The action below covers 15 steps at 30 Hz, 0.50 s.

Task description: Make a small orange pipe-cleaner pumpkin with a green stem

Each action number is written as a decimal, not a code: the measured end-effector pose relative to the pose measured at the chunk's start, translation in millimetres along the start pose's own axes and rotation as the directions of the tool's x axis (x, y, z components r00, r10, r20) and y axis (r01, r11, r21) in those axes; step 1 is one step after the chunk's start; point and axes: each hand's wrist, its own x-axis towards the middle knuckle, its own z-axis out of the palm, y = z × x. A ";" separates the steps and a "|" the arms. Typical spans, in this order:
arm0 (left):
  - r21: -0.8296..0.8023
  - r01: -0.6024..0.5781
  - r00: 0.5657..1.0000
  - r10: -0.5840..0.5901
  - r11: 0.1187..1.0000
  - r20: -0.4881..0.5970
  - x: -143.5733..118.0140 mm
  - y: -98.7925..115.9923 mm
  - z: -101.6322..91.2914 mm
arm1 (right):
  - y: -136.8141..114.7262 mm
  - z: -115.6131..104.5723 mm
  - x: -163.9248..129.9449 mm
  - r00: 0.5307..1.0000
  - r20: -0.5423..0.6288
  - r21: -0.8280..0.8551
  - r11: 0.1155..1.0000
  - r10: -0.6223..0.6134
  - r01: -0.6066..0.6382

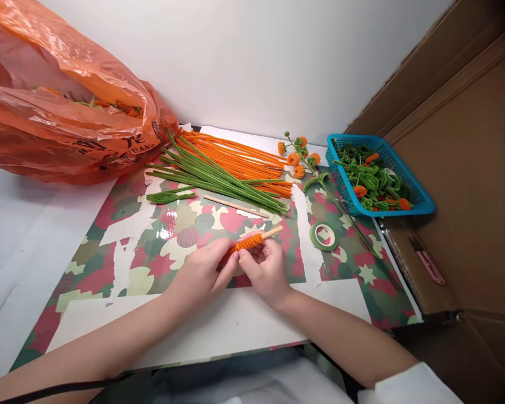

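I am observing both hands working together low over the patterned mat [219, 331]. My left hand [202, 275] is pinching the near end of an orange pipe cleaner [247, 242] coiled round a wooden stick [273, 231], and my right hand [266, 270] is gripping that stick from below. Beyond them a spare stick [234, 206], a tape roll [324, 235], loose green stems [219, 178] and orange stems [239, 157] are lying. Farthest back, a blue basket [421, 196] and an orange bag [67, 101] are resting.

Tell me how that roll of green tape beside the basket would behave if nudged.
The green tape roll lies flat on the patterned mat, so it would probably slide, not roll. Thin and hollow, it looks light. Stood on edge, it would likely roll.
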 end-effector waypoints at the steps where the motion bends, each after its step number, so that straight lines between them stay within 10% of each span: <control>1: 0.001 -0.003 1.000 0.003 1.000 -0.001 0.3 -0.1 0.2 | 1.1 0.0 0.4 1.000 -0.005 0.001 1.000 0.000 0.000; 15: 0.048 0.124 0.990 -0.127 0.991 0.058 8.0 5.6 3.8 | 0.6 1.4 1.5 0.998 -0.041 -0.021 0.998 0.054 -0.055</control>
